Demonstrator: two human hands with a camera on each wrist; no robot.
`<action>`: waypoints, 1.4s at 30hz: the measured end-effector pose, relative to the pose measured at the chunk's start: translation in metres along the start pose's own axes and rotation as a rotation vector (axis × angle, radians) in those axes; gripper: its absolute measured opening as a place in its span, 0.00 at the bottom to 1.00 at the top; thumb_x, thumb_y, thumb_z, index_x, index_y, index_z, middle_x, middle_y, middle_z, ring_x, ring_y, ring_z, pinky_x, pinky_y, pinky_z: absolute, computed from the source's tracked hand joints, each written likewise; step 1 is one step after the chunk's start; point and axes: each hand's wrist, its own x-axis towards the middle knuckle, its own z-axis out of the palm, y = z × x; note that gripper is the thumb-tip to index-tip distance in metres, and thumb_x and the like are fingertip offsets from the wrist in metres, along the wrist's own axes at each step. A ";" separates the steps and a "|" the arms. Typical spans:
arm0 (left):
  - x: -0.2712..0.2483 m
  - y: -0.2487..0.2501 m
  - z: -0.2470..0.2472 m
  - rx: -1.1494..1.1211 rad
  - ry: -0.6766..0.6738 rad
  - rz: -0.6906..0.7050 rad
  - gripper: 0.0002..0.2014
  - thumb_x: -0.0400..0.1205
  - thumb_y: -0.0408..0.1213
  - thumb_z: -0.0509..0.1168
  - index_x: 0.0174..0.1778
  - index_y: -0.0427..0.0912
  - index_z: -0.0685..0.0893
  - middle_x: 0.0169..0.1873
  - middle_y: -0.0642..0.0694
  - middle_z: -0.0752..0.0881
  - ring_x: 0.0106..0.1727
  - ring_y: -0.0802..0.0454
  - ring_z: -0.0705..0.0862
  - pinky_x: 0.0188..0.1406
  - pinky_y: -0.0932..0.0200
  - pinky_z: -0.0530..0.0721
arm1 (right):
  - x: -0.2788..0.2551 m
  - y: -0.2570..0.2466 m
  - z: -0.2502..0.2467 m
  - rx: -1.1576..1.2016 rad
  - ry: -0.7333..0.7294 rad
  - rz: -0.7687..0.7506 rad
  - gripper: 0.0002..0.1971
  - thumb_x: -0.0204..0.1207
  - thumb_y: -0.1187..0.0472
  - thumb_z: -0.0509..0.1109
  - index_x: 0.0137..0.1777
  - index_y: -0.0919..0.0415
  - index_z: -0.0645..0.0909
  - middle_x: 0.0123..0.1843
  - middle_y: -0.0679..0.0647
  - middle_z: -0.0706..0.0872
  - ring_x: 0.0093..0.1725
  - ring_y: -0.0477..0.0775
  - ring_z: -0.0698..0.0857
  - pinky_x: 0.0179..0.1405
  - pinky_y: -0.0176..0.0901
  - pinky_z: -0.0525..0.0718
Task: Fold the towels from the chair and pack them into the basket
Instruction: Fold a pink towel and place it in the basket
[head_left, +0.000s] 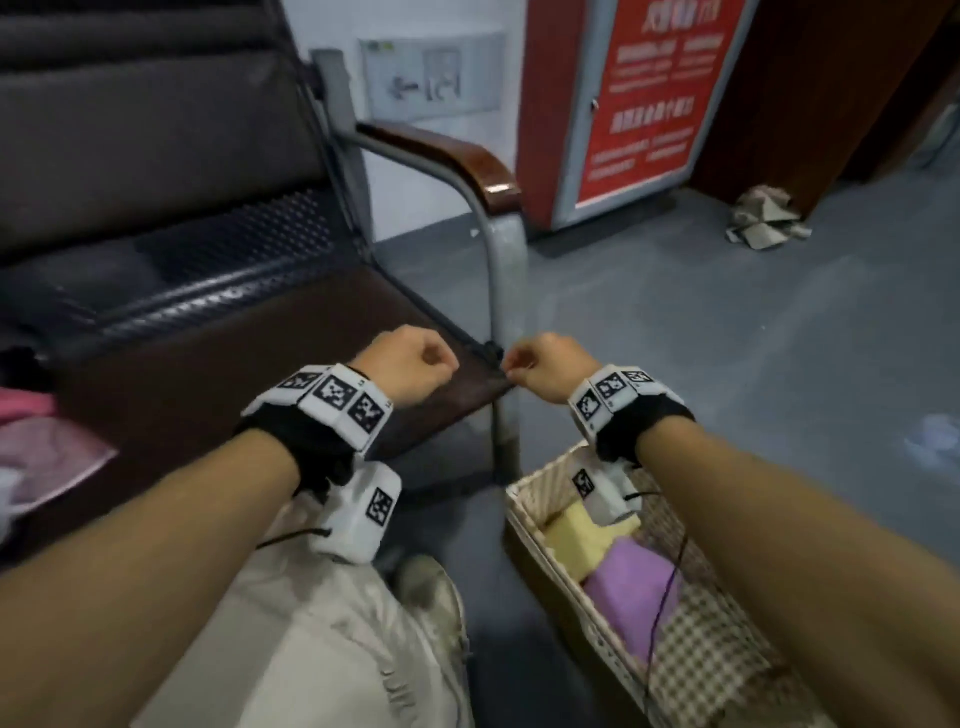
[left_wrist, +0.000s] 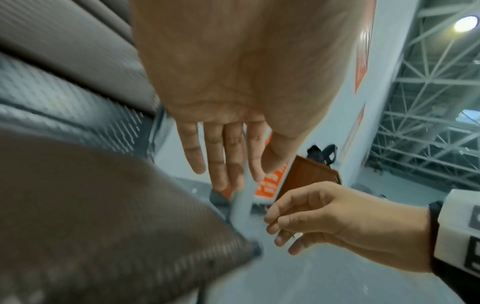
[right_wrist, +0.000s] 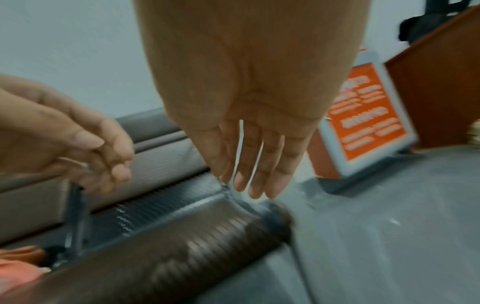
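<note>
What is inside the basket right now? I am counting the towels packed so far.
The basket holds a folded yellow towel and a folded purple towel on a checked lining. The right forearm and wrist camera cover part of the inside, so more could be hidden.

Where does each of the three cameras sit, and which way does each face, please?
Head: on the head, facing forward and down at the chair and basket; both forearms, left hand, right hand.
Left wrist: under the left wrist, facing along the left palm over the seat edge; the right hand enters at the right.
Right wrist: under the right wrist, facing along the right palm; the left hand enters at the left.
Shared: all show the red sign.
</note>
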 end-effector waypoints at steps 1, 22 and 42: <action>-0.005 -0.008 -0.026 -0.012 0.058 -0.014 0.04 0.78 0.40 0.67 0.41 0.54 0.86 0.33 0.59 0.84 0.42 0.57 0.82 0.44 0.66 0.72 | 0.011 -0.030 -0.007 -0.009 0.011 -0.068 0.08 0.76 0.62 0.70 0.53 0.56 0.88 0.54 0.55 0.90 0.57 0.55 0.86 0.51 0.34 0.74; -0.239 -0.351 -0.198 0.268 0.295 -0.570 0.22 0.75 0.38 0.69 0.66 0.43 0.78 0.60 0.40 0.76 0.65 0.42 0.74 0.66 0.56 0.70 | 0.085 -0.436 0.196 -0.270 -0.425 -0.851 0.13 0.75 0.58 0.71 0.59 0.58 0.85 0.56 0.56 0.89 0.56 0.55 0.85 0.54 0.38 0.77; -0.252 -0.331 -0.205 0.033 0.562 -0.218 0.02 0.77 0.31 0.69 0.44 0.37 0.84 0.43 0.47 0.84 0.46 0.53 0.80 0.47 0.66 0.75 | 0.067 -0.451 0.209 -0.096 -0.408 -0.894 0.04 0.72 0.58 0.69 0.38 0.56 0.80 0.37 0.53 0.85 0.37 0.51 0.81 0.39 0.44 0.79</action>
